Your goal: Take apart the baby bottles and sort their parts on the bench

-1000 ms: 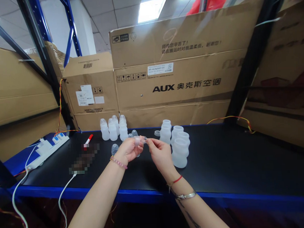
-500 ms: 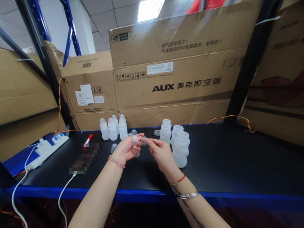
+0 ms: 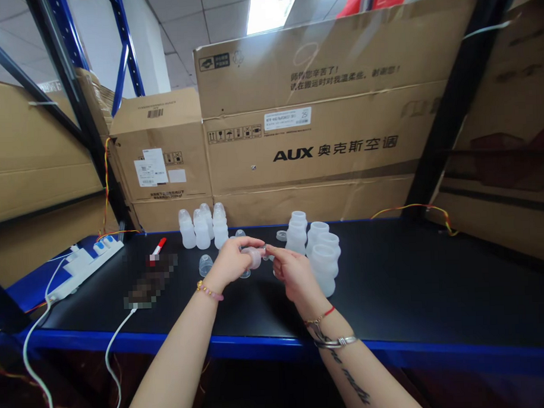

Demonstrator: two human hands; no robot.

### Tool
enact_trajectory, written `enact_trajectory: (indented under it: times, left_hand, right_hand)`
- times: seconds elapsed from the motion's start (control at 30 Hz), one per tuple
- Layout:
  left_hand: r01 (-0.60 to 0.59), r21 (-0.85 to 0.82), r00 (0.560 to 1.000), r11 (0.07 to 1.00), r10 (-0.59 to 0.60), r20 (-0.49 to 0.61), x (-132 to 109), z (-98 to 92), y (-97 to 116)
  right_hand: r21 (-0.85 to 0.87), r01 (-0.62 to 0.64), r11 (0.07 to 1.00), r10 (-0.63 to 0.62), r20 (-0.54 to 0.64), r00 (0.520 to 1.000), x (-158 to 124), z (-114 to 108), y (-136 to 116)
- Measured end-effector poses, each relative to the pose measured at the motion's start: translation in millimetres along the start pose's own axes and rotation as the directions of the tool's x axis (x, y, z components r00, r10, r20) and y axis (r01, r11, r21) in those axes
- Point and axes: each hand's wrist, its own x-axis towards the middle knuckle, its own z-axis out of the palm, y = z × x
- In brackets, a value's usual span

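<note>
My left hand (image 3: 233, 259) is closed around a translucent bottle collar (image 3: 253, 258), its open side turned toward the right. At its rim my right hand (image 3: 294, 271) pinches a small clear round piece (image 3: 265, 250) between thumb and forefinger; the fingers partly hide this piece. The two hands almost meet above the black tabletop (image 3: 391, 289). Just left of my left hand sits a clear dome cap (image 3: 206, 265). Another clear cap (image 3: 240, 233) stands behind the hand. Frosted open-topped bottles (image 3: 323, 267) stand close to the right of my right hand.
Several capped bottles (image 3: 202, 230) stand at the back left. A loose ring (image 3: 281, 235) lies behind the right hand. Farther left are a red-and-white marker (image 3: 158, 246), a blurred-out dark object (image 3: 152, 282) with a cable, and a power strip (image 3: 87, 273). Cardboard (image 3: 334, 184) walls the back.
My left hand has turned so the collar faces right. My right hand has shifted slightly right, and its clear round piece now appears more edge-on beside the collar.
</note>
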Motion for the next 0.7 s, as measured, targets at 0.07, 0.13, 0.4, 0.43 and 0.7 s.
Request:
enact_trajectory:
  times: [0.07,0.13,0.4,0.43,0.7]
  left_hand:
    - [-0.043,0.038,0.998,0.998,0.045,-0.036,3,1.7,-5]
    - [-0.073,0.052,0.994,0.996,0.076,-0.072,7,2.2,-10]
    - [-0.082,0.220,0.940,0.972,0.149,-0.306,24,-4.1,-19]
    - [-0.082,0.290,0.945,0.954,0.167,-0.281,25,-3.6,-19]
    - [-0.025,0.473,0.976,0.881,0.124,-0.179,26,0.5,-24]
  right_hand:
    - [-0.010,-0.014,1.000,0.014,0.000,1.000,1,0,0]
    - [-0.017,-0.044,0.999,0.044,-0.004,0.999,2,0,0]
    - [-0.038,0.050,0.998,-0.056,-0.179,0.982,-6,5,1]
    - [-0.033,0.087,0.996,-0.092,-0.206,0.974,-7,5,1]
    - [-0.251,0.191,0.949,-0.229,-0.131,0.964,-8,0,11]
